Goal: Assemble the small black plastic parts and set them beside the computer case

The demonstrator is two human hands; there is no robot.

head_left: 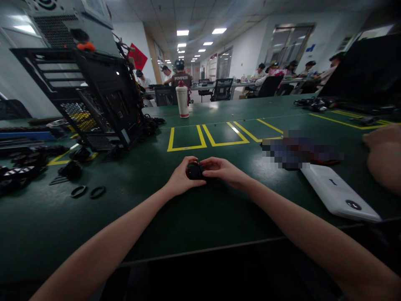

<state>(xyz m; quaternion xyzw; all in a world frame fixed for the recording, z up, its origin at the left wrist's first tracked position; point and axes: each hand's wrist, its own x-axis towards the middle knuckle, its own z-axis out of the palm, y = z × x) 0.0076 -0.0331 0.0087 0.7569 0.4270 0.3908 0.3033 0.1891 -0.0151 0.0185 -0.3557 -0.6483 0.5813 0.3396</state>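
A small black rounded object (194,170), its kind too dark to make out, is held just above or on the green table in front of me. My left hand (182,179) curls round its left side, thumb along the near edge and fingers over the far edge. From the right, my right hand (221,170) has its fingertips closed on the same object. The fingers hide part of it. Two black rings, a left ring (78,191) and a right ring (97,192), lie flat on the table to the left of my hands.
An open black computer case (106,98) stands at the left, near black parts (70,169). A white bottle (183,100) stands beyond yellow tape outlines (188,148). To the right lie a white phone-like device (340,190), a pixelated item and another person's arm (385,154). People sit farther back.
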